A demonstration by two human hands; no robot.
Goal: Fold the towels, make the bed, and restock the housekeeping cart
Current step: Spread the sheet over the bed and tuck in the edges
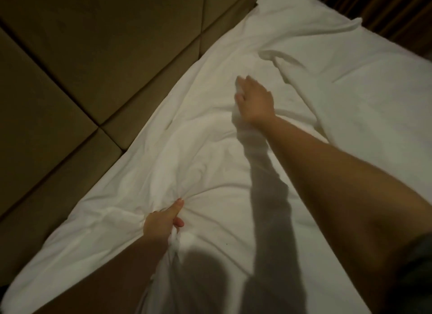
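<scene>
I'm watching the padded headboard [70,79], and just right of it the white sheet [210,164] is lying crumpled. Nearest the headboard, the left grip [163,222] is clutching a bunched fold of it; farther from the headboard, the right grip [256,101] is holding up a raised ridge of sheet.

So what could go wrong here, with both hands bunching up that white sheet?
The left hand grips a tight bunch of the white sheet, with creases fanning out from it; those could stay pressed in. The right hand holds another fold farther up, so an uneven pull might drag the sheet askew.
</scene>
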